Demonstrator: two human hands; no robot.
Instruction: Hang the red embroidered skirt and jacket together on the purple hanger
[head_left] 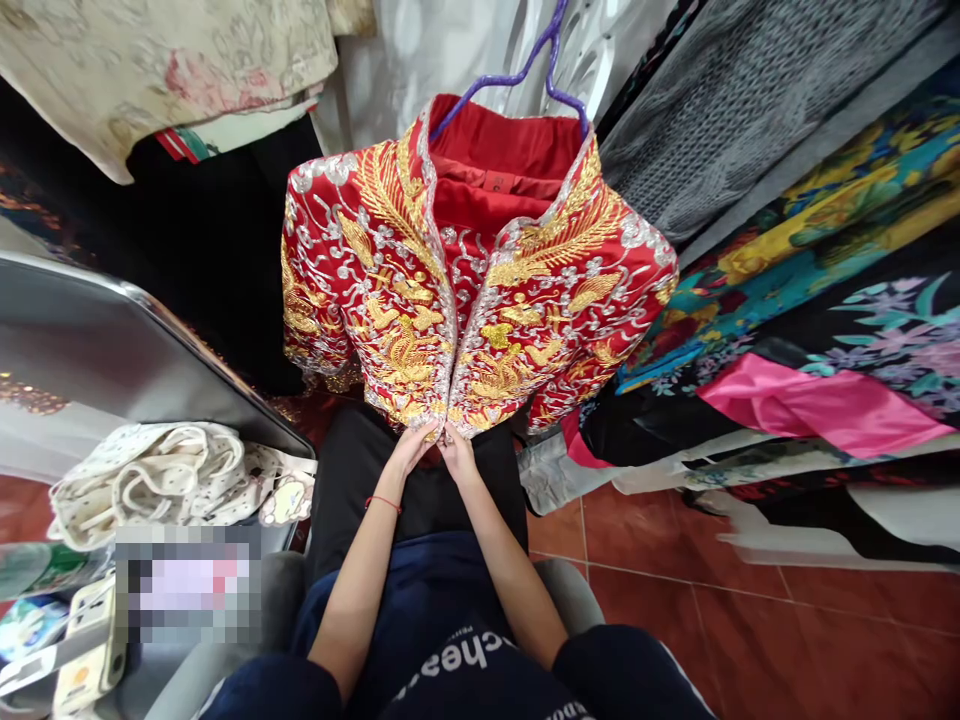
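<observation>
A red jacket (517,330) with gold and silver embroidery hangs in front of me from a purple hanger (551,55). Its stand-up collar gapes at the top, and the two front edges come together toward the hem. At the bottom of the front opening, my left hand (414,447) pinches the hem edge on the left. My right hand (455,450) grips the other front edge right beside it, the fingertips of both almost touching. Whatever small part lies between the fingertips is hidden. A red string circles my left wrist.
Hanging clothes crowd the right side, among them a grey knit (750,120) and a pink satin piece (825,405). A beige floral garment (172,70) hangs upper left. At left are a metallic panel (112,330), a white cloth bag (157,480) and a plastic bottle (37,568).
</observation>
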